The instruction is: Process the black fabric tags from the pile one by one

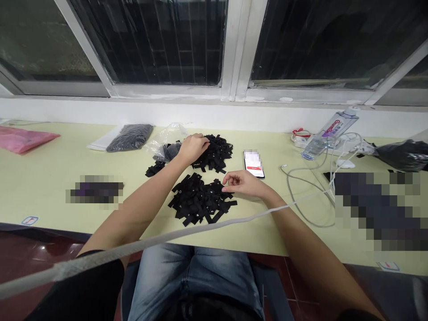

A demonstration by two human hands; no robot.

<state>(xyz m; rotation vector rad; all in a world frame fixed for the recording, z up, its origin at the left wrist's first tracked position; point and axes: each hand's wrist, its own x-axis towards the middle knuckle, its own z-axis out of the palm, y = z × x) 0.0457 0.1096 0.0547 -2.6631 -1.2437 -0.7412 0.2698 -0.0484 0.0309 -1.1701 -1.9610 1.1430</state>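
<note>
Two heaps of short black fabric strips lie on the pale yellow table. My left hand point(195, 148) reaches over the left side of the far heap point(217, 154), its fingers bent together at the strips; what they hold, if anything, is hidden. Beside the right edge of the near heap point(197, 200), which shows small shiny bits, is my right hand point(239, 183). Its fingers are curled, with thumb and forefinger apart and nothing visible between them. A smaller cluster of black strips point(155, 169) lies left of the far heap, by a clear plastic bag point(169, 141).
A phone point(254, 164) with a lit screen lies beyond my right hand. Farther right are a tilted bottle point(331, 133), tangled cables point(292, 196) and a black bag point(403, 154). A filled bag point(130, 137) and a pink bag point(25, 139) lie left. A pale cord point(187, 231) crosses the view.
</note>
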